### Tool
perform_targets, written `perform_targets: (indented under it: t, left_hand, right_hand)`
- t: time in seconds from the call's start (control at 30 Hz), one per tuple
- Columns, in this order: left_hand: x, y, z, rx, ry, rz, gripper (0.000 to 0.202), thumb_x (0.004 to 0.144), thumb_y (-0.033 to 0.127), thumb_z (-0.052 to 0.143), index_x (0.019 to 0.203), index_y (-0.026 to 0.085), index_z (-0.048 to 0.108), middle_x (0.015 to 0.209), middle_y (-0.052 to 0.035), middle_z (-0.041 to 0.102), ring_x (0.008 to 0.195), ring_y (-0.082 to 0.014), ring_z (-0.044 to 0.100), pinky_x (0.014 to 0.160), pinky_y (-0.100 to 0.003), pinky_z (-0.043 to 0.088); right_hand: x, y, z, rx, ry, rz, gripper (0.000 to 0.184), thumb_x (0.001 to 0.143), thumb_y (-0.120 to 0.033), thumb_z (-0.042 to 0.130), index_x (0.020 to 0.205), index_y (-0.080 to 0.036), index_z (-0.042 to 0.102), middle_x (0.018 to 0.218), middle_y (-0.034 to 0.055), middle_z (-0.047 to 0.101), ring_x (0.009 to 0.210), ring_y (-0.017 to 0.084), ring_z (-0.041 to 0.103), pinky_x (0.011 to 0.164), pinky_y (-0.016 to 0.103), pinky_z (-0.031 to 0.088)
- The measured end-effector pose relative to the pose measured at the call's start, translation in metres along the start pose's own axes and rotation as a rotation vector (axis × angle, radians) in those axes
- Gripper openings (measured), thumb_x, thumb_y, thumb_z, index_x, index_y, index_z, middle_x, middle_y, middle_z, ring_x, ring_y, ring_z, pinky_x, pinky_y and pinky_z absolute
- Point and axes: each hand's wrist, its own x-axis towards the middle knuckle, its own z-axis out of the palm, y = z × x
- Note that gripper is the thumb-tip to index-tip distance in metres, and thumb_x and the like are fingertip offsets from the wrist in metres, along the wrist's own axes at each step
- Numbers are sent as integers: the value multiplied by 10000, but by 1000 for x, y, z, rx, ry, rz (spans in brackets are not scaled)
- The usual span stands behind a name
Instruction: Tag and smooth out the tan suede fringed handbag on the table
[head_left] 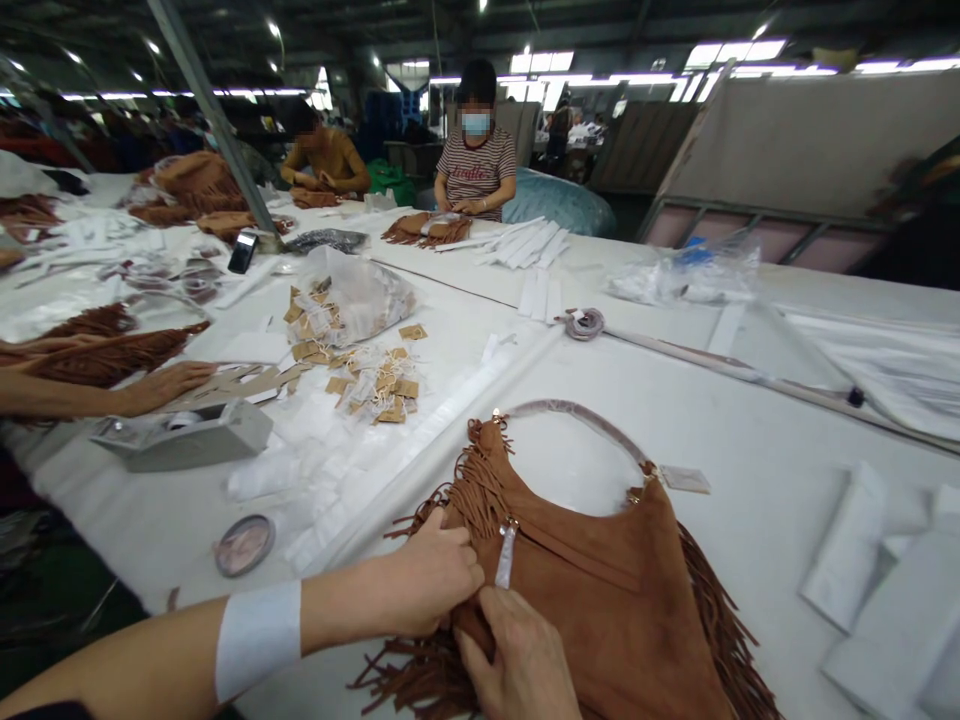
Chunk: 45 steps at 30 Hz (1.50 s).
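Observation:
A brown suede handbag (600, 580) with long fringe down both sides lies on the white table in front of me. Its wrapped strap (577, 410) arches away at the top, and a tag (685, 479) hangs off the right strap end. My left hand (431, 575) is closed on the bag's left edge by the fringe (480, 485). Just below it, my right hand (521, 655) pinches the same edge, thumb tucked under the suede. A covered zipper pull (505, 555) rests beside my fingers. Folds of suede between the hands are partly hidden.
At left are a tape dispenser (187, 435), a tape roll (244, 546) and another person's hand (169, 385). Beyond them lie brown tags (390, 385) and a plastic bag (360, 295). White paper strips (892, 600) lie at right. A masked person (476, 165) works across the table.

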Motion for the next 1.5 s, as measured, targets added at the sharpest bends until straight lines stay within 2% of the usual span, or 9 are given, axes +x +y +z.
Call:
perform_targets:
  t: [0.23,0.43,0.6,0.8,1.0,1.1,1.2,1.3,1.5]
  left_hand:
    - [22,-21,23,-37,3,148,101,702,201,637,784,193,579,794,-35,681,769,-224,618,708,-360,415]
    - [22,-32,41,-161,8,107,139,666,152,624,728,210,514,720,-1,633,743,-203,601,707,-319,402]
    - [12,-33,42,-264,19,85,99,761,179,588,800,216,505,818,9,607,810,-187,558,762,-318,363]
    - [-5,19,33,-214,102,18,618,661,564,753,1128,254,493,1097,-43,540,972,-260,488,848,-396,342]
    - [7,83,74,8,368,39,418,933,372,501,1313,228,399,1116,-84,561,927,-228,498,854,-417,363]
    - [22,87,79,16,312,25,303,964,280,397,1254,209,445,991,-69,589,856,-216,516,770,-385,401]
    - [35,83,67,-56,193,-16,192,893,297,513,1064,211,521,962,-51,587,860,-227,527,724,-368,431]
    - [44,78,54,-139,123,-77,95,824,256,568,899,225,520,929,-23,588,868,-222,543,721,-349,454]
    - [53,70,50,-156,27,-60,69,862,231,494,893,223,555,865,-21,618,811,-209,587,696,-317,470]
  right_hand:
    - [2,4,5,23,157,-71,168,784,-71,448,852,-217,498,756,20,612,687,179,587,578,268,392]
    - [-1,8,9,-82,219,-117,185,848,-100,510,986,-222,524,811,15,627,727,189,598,622,284,447]
    - [-52,43,-23,-231,250,-186,620,653,-292,820,1167,-197,487,983,63,616,873,249,586,776,371,497]
    - [-112,84,-52,-476,328,-218,540,696,-336,769,1153,-172,531,1029,101,606,899,267,570,770,384,471]
    - [-109,71,-52,-486,346,-217,403,743,-249,656,1124,-190,537,1031,86,612,907,256,554,801,389,446]
    - [-105,70,-47,-509,313,-210,471,659,-190,652,1111,-180,517,1006,85,613,899,270,551,806,410,448]
    - [-99,74,-43,-479,305,-144,448,609,-121,604,1038,-185,493,948,71,604,880,267,551,810,409,450]
    - [-90,76,-45,-423,264,-116,325,646,-64,534,923,-212,453,854,34,579,803,224,548,727,337,442]
    - [-79,79,-44,-465,218,-144,248,730,13,398,792,-226,414,662,-15,513,594,170,479,560,292,314]
